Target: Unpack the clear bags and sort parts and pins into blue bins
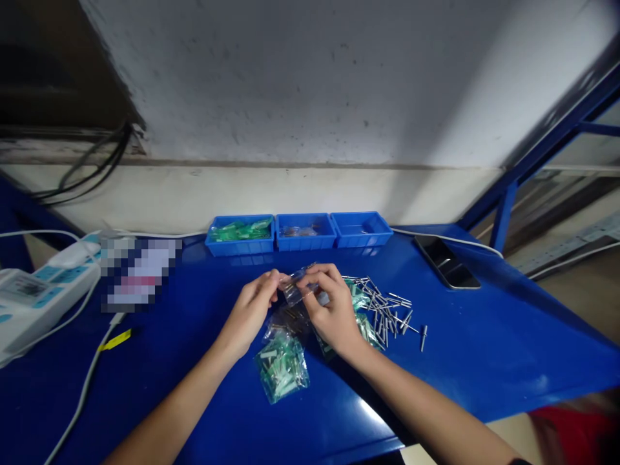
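Note:
My left hand point(252, 310) and my right hand point(329, 307) meet over the middle of the blue table point(484, 349). Both pinch a small clear plastic bag point(298, 287) held between their fingertips. Just below the hands lies a pile of small bags with green print point(283, 365), holding metal pieces. To the right of my right hand is a loose heap of small metal pins point(387, 310), with one pin point(423, 337) lying apart.
Three blue bins stand at the back: the left bin point(241, 246) holds green bags, the middle bin point(305, 242) a few items, the right bin point(362, 239) looks bare. A phone point(446, 261) lies back right. A white device point(33, 294) with cables sits at left.

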The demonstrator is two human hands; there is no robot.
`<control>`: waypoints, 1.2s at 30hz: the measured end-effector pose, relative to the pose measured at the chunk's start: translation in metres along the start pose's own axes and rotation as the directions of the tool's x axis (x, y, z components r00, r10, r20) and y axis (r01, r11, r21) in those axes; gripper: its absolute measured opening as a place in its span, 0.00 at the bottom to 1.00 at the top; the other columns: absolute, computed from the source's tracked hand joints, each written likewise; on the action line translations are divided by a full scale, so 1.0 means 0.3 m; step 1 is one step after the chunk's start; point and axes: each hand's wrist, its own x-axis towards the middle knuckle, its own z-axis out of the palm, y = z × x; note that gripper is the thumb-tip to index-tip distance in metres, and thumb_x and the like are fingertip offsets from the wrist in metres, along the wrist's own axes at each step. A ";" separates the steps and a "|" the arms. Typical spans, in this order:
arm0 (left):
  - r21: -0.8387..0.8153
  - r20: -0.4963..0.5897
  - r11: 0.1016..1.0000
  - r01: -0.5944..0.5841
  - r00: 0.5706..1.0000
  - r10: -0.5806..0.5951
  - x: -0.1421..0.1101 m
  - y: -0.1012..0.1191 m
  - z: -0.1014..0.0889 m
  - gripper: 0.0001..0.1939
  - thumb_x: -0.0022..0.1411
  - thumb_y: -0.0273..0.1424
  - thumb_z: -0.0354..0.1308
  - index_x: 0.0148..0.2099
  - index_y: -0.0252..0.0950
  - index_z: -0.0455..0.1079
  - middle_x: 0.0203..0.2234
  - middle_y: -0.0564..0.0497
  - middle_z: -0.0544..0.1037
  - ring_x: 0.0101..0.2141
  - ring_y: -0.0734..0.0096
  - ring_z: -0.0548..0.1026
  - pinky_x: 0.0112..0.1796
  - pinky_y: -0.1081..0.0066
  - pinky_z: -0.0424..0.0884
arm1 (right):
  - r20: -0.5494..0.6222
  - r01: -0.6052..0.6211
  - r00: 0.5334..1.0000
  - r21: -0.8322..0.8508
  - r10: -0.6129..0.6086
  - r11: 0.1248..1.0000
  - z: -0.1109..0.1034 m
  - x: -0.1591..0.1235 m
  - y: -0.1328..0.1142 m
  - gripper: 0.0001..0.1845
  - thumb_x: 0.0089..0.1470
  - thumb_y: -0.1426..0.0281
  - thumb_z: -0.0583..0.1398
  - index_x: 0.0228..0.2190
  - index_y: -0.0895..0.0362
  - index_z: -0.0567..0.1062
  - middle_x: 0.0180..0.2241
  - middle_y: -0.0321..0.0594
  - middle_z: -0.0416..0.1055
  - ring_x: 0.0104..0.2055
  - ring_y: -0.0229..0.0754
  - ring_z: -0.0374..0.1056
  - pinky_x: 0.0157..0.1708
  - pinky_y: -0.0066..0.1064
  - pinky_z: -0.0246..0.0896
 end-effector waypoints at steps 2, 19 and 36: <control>-0.036 0.029 0.999 0.006 1.000 -0.005 -0.001 0.001 0.005 0.14 0.60 0.41 0.54 0.38 0.36 0.72 0.26 0.52 0.73 0.26 0.72 0.68 0.27 0.73 0.64 | -0.012 0.020 1.000 -0.042 -0.020 0.999 0.002 -0.003 0.006 0.09 0.50 0.77 0.55 0.29 0.54 0.74 0.38 0.43 0.63 0.44 0.44 0.62 0.40 0.36 0.62; 0.358 0.040 0.873 -0.332 0.939 0.341 -0.039 0.000 0.018 0.10 0.62 0.34 0.52 0.43 0.37 0.69 0.36 0.48 0.69 0.39 0.66 0.68 0.40 0.68 0.64 | 0.120 -0.115 0.987 0.076 0.105 0.991 -0.030 0.017 -0.006 0.10 0.54 0.69 0.56 0.35 0.56 0.77 0.28 0.38 0.70 0.27 0.37 0.63 0.27 0.28 0.58; -0.415 -0.126 0.910 0.005 0.990 -0.063 -0.015 -0.005 0.025 0.15 0.55 0.33 0.61 0.45 0.37 0.68 0.31 0.52 0.70 0.30 0.76 0.67 0.34 0.75 0.63 | 0.044 -0.096 0.995 0.048 0.093 0.994 -0.013 0.003 -0.004 0.08 0.56 0.67 0.54 0.37 0.56 0.69 0.31 0.38 0.69 0.32 0.40 0.65 0.33 0.31 0.59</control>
